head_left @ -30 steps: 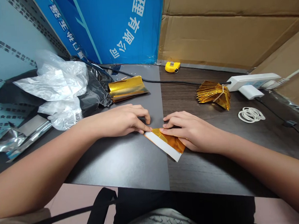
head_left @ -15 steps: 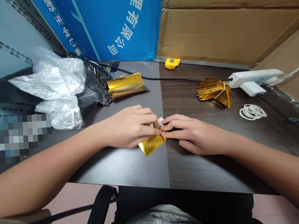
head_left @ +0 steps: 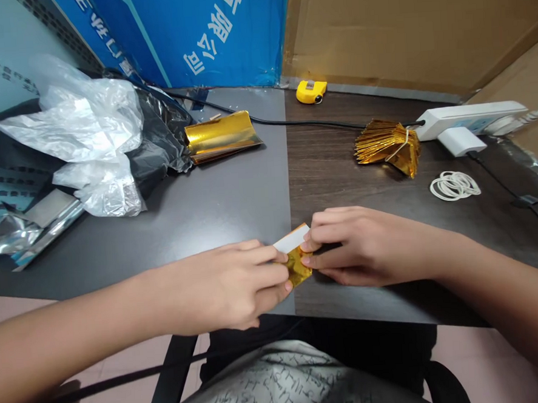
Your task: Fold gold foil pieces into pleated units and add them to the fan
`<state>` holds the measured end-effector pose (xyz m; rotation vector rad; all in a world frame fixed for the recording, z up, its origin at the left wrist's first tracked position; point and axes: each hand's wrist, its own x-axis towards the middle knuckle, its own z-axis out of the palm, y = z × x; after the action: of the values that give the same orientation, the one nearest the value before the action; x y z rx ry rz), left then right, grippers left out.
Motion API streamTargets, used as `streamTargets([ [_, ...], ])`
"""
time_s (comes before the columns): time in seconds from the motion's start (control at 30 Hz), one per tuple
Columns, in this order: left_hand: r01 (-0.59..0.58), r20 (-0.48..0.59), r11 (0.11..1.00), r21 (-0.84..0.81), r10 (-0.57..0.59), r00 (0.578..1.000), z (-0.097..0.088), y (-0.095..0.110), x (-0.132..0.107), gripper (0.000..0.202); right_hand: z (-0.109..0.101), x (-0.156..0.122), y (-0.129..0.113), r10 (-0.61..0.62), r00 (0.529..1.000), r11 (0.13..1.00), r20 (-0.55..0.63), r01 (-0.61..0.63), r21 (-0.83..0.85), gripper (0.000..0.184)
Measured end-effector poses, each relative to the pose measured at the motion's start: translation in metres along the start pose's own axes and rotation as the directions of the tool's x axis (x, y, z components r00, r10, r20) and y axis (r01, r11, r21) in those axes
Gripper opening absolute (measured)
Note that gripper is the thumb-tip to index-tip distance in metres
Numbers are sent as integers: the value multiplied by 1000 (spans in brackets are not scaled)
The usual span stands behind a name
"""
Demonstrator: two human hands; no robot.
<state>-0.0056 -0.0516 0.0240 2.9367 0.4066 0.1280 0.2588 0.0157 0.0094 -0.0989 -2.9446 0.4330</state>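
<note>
Between my hands, low over the near part of the desk, is a small sheet of gold foil paper (head_left: 299, 268) with a white strip along its far edge. My left hand (head_left: 242, 282) has its fingers closed on the sheet's left side. On the right side, my right hand (head_left: 349, 245) pinches the sheet between thumb and fingers. Part of the paper is hidden under the fingers. Farther back lies a stack of gold foil sheets (head_left: 222, 135), and to the right a fanned bundle of folded gold paper (head_left: 384, 149) is tied with a pale band.
Crumpled clear and black plastic bags (head_left: 105, 132) cover the desk's left side. A yellow tape measure (head_left: 311, 92) sits at the back by the cardboard. White rubber bands (head_left: 454, 185) lie below a white power strip (head_left: 468, 116) at right. A black cable (head_left: 300, 123) crosses behind.
Both hands have come nearer to me with the gold paper. More of its white strip now shows, and the right hand has closed on its edge. The camera view has tilted down.
</note>
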Motion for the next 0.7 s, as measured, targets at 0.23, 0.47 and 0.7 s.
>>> streamTargets([
  [0.23, 92, -298, 995, -31, -97, 950, 24, 21, -16, 13, 4, 5, -10, -20, 1000, 999, 24, 19, 26, 26],
  [0.47, 236, -257, 953, -189, -280, 925, 22, -1, -8, 15, 6, 2, -5, 86, 995, 993, -57, -91, -79, 32],
  [0.7, 291, -168, 955, -59, -297, 940, 15, -34, 13, 32, 10, 8, -5, 172, 980, 983, -100, -163, 88, 23],
])
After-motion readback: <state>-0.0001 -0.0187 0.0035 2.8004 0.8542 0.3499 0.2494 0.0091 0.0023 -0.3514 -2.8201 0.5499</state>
